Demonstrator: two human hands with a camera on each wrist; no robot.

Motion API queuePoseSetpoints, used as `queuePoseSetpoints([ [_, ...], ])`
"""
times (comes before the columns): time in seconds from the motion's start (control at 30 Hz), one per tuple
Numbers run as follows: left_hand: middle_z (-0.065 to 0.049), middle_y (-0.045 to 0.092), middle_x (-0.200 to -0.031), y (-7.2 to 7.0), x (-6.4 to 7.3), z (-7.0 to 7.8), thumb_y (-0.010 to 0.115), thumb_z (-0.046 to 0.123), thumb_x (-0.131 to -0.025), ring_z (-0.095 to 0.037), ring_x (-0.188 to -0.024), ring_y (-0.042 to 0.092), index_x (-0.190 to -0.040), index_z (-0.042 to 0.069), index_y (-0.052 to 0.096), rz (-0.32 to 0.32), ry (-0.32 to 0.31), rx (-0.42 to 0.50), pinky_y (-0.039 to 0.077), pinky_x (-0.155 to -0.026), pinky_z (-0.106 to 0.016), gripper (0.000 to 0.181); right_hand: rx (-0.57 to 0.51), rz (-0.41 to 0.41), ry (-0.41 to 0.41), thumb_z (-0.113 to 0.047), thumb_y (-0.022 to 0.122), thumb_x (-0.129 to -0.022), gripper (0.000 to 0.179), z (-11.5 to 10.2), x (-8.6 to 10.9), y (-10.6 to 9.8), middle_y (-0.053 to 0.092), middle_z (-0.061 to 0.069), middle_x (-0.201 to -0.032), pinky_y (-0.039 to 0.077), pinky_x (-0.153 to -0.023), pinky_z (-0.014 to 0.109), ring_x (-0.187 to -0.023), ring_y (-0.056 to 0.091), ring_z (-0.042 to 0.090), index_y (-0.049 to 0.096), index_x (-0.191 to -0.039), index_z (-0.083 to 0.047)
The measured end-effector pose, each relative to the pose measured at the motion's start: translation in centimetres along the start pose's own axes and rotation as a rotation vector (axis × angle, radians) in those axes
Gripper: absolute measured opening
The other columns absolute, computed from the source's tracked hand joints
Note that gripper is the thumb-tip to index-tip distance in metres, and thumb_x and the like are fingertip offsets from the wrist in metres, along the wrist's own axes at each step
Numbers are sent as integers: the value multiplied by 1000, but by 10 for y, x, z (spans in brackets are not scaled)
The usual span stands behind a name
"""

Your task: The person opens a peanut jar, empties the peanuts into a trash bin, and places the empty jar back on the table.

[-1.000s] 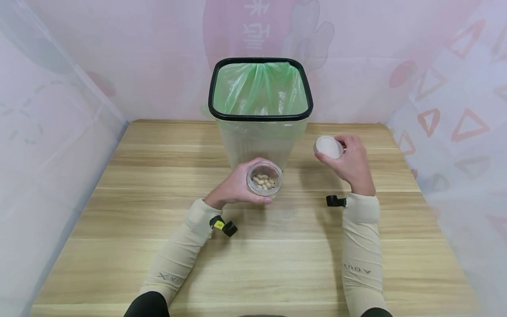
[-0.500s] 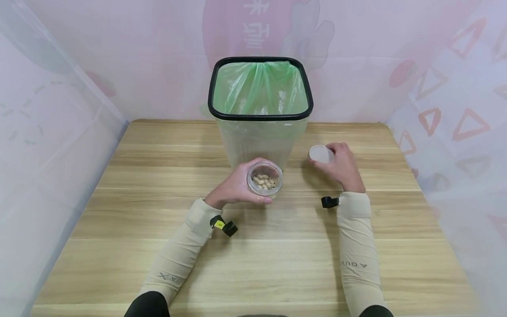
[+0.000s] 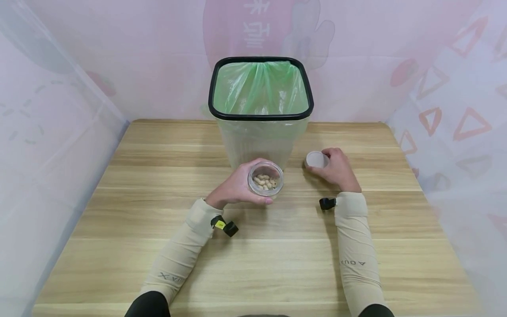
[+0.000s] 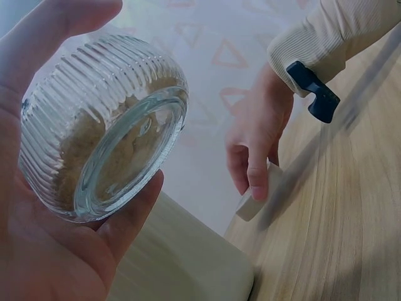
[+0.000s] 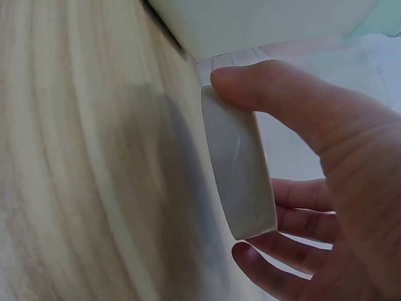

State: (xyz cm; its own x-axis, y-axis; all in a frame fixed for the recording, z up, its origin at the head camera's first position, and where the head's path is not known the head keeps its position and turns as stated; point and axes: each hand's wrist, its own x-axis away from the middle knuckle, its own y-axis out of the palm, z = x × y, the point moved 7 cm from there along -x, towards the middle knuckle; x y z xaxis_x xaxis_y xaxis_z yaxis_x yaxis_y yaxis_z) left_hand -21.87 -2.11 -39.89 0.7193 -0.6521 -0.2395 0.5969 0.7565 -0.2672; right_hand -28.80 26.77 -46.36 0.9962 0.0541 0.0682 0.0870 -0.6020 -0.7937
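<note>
My left hand (image 3: 239,185) grips a clear glass jar (image 4: 106,125) with ribbed sides, held in front of the bin. Through its open mouth in the head view, several peanuts (image 3: 264,181) show at the bottom. To the right of the jar, my right hand (image 3: 338,169) pinches a round white lid (image 3: 317,160) by its edge. In the right wrist view the lid (image 5: 241,166) sits between thumb and fingers, close over the tabletop; whether it touches the wood I cannot tell.
A pale bin (image 3: 261,136) with a black rim and a green plastic liner (image 3: 261,88) stands at the back middle of the wooden table (image 3: 277,264). Printed cloth walls (image 3: 158,57) enclose the back and both sides.
The right hand has moved left and down toward the table with the white lid. The left hand and the jar have stayed nearly still.
</note>
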Motion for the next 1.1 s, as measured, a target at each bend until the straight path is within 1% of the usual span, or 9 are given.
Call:
queuePoseSetpoints([
  [0.1,-5,72,-126,0,0,1,99,10,-66,-18,-119,67,-135,10,63,1,8,-3,52,-112,-35,78,2,-16,1,-46,85,-87,86,2,-1,3,53,28,-145,48,-110,62,-130,51,43,51,-145,8],
  [0.33,1,73,-124,0,-1,1,99,13,-67,-17,-118,68,-133,15,64,4,14,-7,52,-111,-34,74,4,-28,11,-46,86,-85,85,6,-3,9,55,27,-143,50,-108,60,-127,53,42,53,-143,7],
  [0.6,-9,72,-126,0,0,2,97,3,-67,-22,-119,66,-135,8,63,8,-1,10,52,-111,-34,77,14,-35,13,-43,87,-85,84,3,-1,10,54,27,-142,50,-109,60,-126,53,42,52,-143,7],
  [0.67,-8,71,-127,-1,1,2,97,3,-66,-22,-119,65,-136,8,62,12,-6,5,52,-112,-35,78,16,-35,10,-42,87,-85,84,4,-2,10,55,27,-142,50,-108,60,-126,53,42,52,-143,7],
  [0.9,-7,71,-127,-1,1,1,98,10,-66,-19,-120,65,-136,9,62,13,-14,-11,51,-113,-36,78,27,-29,5,-42,87,-85,84,5,-3,11,55,27,-142,50,-108,60,-127,53,43,53,-143,6],
  [1.1,-6,71,-127,-1,1,1,98,6,-65,-19,-120,65,-136,10,62,16,-10,-12,51,-114,-39,79,26,-45,16,-43,87,-85,85,5,-3,13,53,27,-144,50,-109,61,-128,52,43,50,-145,6],
])
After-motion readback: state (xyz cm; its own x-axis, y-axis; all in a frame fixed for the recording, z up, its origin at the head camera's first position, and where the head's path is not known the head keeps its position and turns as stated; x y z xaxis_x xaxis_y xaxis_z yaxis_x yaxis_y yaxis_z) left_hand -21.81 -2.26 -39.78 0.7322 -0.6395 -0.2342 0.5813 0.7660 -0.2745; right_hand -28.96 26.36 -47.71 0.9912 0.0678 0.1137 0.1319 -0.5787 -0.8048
